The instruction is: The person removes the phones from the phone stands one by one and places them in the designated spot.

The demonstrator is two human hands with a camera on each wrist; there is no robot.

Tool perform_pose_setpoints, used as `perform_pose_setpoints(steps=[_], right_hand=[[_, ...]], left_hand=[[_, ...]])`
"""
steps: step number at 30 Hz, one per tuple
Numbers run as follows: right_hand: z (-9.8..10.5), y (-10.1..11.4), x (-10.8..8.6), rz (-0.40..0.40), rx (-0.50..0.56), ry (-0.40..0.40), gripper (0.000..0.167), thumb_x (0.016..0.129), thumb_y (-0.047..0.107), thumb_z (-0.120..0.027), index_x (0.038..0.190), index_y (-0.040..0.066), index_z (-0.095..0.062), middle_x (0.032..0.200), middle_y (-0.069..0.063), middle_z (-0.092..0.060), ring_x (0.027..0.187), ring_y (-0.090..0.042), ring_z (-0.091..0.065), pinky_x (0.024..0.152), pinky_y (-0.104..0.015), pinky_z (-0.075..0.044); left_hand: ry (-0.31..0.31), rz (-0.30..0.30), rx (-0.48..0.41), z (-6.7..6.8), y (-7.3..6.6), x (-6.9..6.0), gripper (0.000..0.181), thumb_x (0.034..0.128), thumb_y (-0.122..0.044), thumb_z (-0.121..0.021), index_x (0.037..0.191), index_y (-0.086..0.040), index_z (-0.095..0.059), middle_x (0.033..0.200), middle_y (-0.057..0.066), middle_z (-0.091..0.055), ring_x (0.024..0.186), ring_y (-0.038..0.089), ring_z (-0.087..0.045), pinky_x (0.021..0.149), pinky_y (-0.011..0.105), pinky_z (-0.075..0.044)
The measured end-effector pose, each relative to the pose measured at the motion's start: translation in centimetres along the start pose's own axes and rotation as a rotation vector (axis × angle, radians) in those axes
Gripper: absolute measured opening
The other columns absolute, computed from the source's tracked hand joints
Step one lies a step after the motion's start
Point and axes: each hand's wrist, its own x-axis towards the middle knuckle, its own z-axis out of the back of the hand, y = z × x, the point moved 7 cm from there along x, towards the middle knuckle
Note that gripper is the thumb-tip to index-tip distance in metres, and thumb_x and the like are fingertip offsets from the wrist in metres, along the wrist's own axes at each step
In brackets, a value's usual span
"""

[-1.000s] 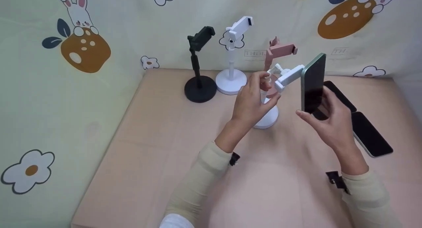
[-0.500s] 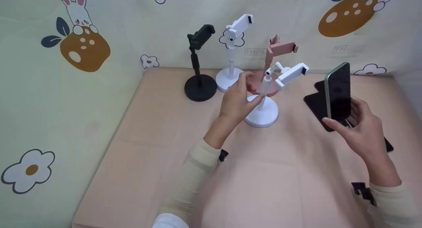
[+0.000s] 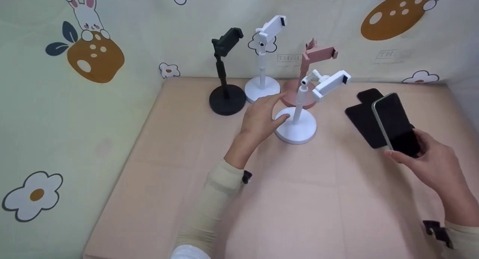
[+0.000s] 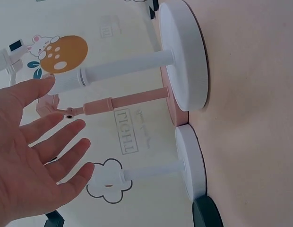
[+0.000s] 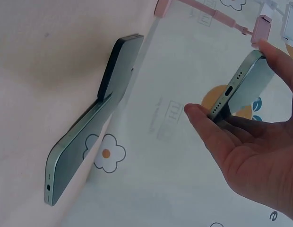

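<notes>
My left hand [image 3: 262, 115] hovers beside the front white phone stand [image 3: 297, 126], fingers spread and holding nothing. In the left wrist view its thumb [image 4: 40, 90] overlaps the white pole [image 4: 127, 66]; the head view shows a gap there. On the right, my right hand [image 3: 436, 161] grips a phone [image 3: 396, 124] with a pale green edge, tilted, dark screen up. Its lower end, with the port [image 5: 229, 90], sits between thumb and fingers. Beneath it dark phones [image 3: 363, 124] lie on the table, partly hidden by the held phone and hand. The front stand's clamp [image 3: 331, 85] is vacant.
Behind the front stand are a pink stand [image 3: 320, 55], another white stand [image 3: 262, 88] and a black stand [image 3: 227, 100]. A patterned cloth wall [image 3: 142, 34] rises at the back and left of the table [image 3: 299, 206].
My right hand has carried the phone right and down from the front stand's clamp, tilting it flatter. My left hand has let go of the stand and drawn left, its fingers opening.
</notes>
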Motion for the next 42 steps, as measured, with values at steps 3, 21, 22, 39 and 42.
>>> perform_pose_setpoints(steps=[3, 21, 22, 39, 42], right_hand=[[-0.4, -1.2, -0.4, -0.034, -0.113, 0.092, 0.100, 0.085, 0.056, -0.072, 0.144, -0.016, -0.034, 0.124, -0.047, -0.050, 0.104, -0.056, -0.052, 0.077, -0.059, -0.045], [-1.6, -6.8, -2.4, -0.118, -0.336, 0.305, 0.108, 0.073, 0.063, -0.077, 0.124, -0.026, -0.043, 0.110, -0.050, -0.053, 0.081, -0.049, -0.056, 0.065, -0.052, -0.047], [-1.7, -7.0, -2.5, -0.133, -0.340, 0.310, 0.106, 0.073, 0.062, -0.078, 0.123, -0.025, -0.043, 0.106, -0.048, -0.055, 0.078, -0.046, -0.056, 0.064, -0.048, -0.046], [-2.4, -7.3, -2.4, -0.159, -0.363, 0.255, 0.097, 0.069, 0.053, -0.084, 0.108, -0.030, -0.050, 0.090, -0.039, -0.039, 0.073, -0.042, -0.047, 0.060, -0.050, -0.045], [-2.9, -7.2, -2.3, -0.168, -0.366, 0.293, 0.096, 0.069, 0.056, -0.083, 0.099, -0.030, -0.052, 0.089, -0.038, -0.039, 0.070, -0.040, -0.048, 0.062, -0.051, -0.046]], left_hand=[[0.009, -0.003, 0.016, -0.1, 0.2, 0.1, 0.061, 0.0946, -0.042, -0.066, 0.150, -0.033, -0.043, 0.152, -0.007, -0.050, 0.143, 0.014, -0.044, 0.119, 0.034, -0.038], [0.071, -0.038, 0.046, -0.8, -0.2, -0.4, 0.046, 0.0959, -0.042, -0.064, 0.140, -0.038, -0.052, 0.152, -0.006, -0.049, 0.142, 0.017, -0.045, 0.116, 0.042, -0.041], [0.071, -0.033, 0.041, -0.9, -0.2, -0.5, 0.046, 0.0958, -0.042, -0.065, 0.140, -0.037, -0.052, 0.152, -0.006, -0.049, 0.141, 0.017, -0.045, 0.116, 0.042, -0.041], [0.084, -0.040, -0.041, -1.4, 0.3, -1.0, 0.046, 0.0968, -0.035, -0.065, 0.141, -0.027, -0.054, 0.146, -0.003, -0.052, 0.139, 0.016, -0.047, 0.116, 0.032, -0.041], [0.073, -0.054, -0.045, -1.3, 0.4, -1.1, 0.045, 0.0969, -0.034, -0.065, 0.140, -0.026, -0.056, 0.144, -0.003, -0.053, 0.137, 0.017, -0.048, 0.115, 0.032, -0.042]])
